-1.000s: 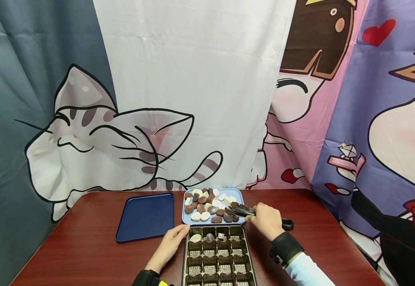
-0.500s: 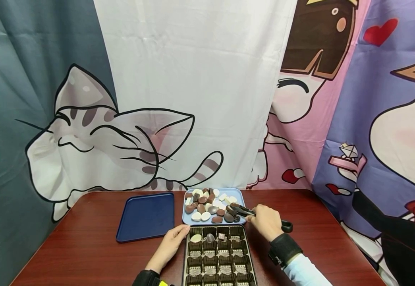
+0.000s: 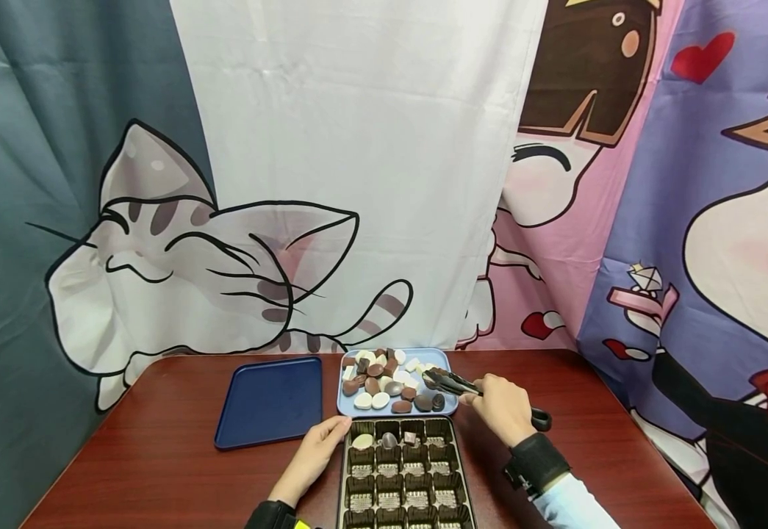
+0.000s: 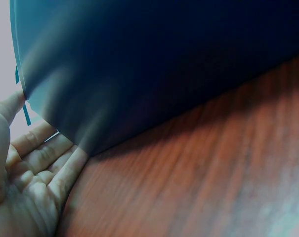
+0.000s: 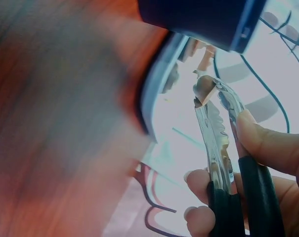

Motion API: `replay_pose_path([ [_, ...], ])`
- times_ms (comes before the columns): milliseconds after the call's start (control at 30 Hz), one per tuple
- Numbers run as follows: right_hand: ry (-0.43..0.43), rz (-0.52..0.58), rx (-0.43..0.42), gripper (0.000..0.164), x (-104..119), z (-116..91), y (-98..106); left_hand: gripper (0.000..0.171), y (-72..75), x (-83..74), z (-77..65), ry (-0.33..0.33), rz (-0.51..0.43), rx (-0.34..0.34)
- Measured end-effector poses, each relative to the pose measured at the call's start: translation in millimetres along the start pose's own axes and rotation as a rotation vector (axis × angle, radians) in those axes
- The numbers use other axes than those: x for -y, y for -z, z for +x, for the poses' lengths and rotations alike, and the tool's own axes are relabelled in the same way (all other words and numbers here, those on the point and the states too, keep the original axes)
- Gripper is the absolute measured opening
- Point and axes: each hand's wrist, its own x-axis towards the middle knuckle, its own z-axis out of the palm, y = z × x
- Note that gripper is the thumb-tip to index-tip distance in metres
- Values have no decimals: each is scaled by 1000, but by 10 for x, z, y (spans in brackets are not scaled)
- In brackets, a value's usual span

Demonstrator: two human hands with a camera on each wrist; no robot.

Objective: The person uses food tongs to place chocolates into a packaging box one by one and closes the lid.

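My right hand (image 3: 503, 408) grips black-handled metal tongs (image 3: 453, 383) over the right side of the light blue tray (image 3: 451, 408). A brown chocolate (image 5: 204, 90) sits between the tongs' tips in the right wrist view. White, brown and dark chocolates (image 3: 374, 371) are heaped on that tray. With its fingertips, my left hand (image 3: 314, 452) touches the upper left corner of a black compartment tray (image 3: 402, 468). In its top row lie a white oval chocolate (image 3: 361, 441), a dark oval one (image 3: 389, 440) and a small striped square one (image 3: 410, 438).
A dark blue flat tray (image 3: 271, 402) lies on the red-brown table (image 3: 159, 455), left of the chocolates. Behind the table hangs a printed curtain (image 3: 357, 147). The compartment tray's near end runs out of the head view.
The tongs have lifted slightly from the chocolates, and my right hand has shifted a little to the right with them. My left hand stays at the tray's corner.
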Motion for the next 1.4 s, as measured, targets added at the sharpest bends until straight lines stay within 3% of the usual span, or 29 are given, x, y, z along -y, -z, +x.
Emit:
replay_pose_path([
  [267,16,11,-19,20,34,-103,151,43,5,-5,3,-3,-2,2],
  [500,21,40,-9,27,50,-288,258,43,0,6,-1,-1,1,0],
  [700,46,33,11,19,80,-461,370,45,20,-1,-6,6,5,13],
  [867,58,23,14,23,97,-593,452,48,30,-3,-2,25,10,20],
  [1400,17,22,71,31,58,-763,484,44,3,-1,3,15,-2,-10],
])
